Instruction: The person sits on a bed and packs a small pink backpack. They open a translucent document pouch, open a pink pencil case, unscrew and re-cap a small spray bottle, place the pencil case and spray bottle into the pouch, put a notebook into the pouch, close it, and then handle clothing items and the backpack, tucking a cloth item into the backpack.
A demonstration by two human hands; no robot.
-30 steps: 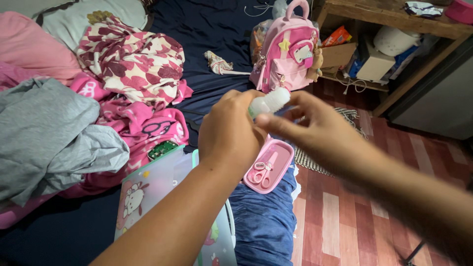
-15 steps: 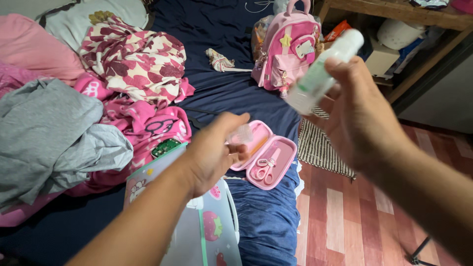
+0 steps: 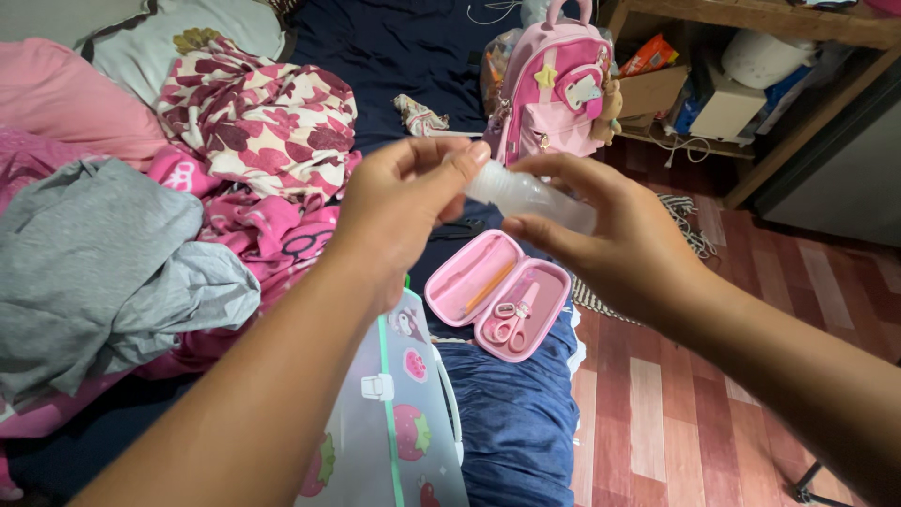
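Above the bed's right edge, we are holding a small clear bottle [image 3: 530,195] between both hands. Our right hand [image 3: 624,246] is gripping its body, fingers wrapped round it, while our left hand [image 3: 399,211] is pinching its top end between thumb and fingertips. Just below the bottle, an open pink case [image 3: 497,294] with small scissors [image 3: 507,319] is lying at the edge of the dark blue bed [image 3: 413,56]. A pink backpack [image 3: 554,89] is standing farther back, and a heap of clothes [image 3: 141,235] is covering the left side.
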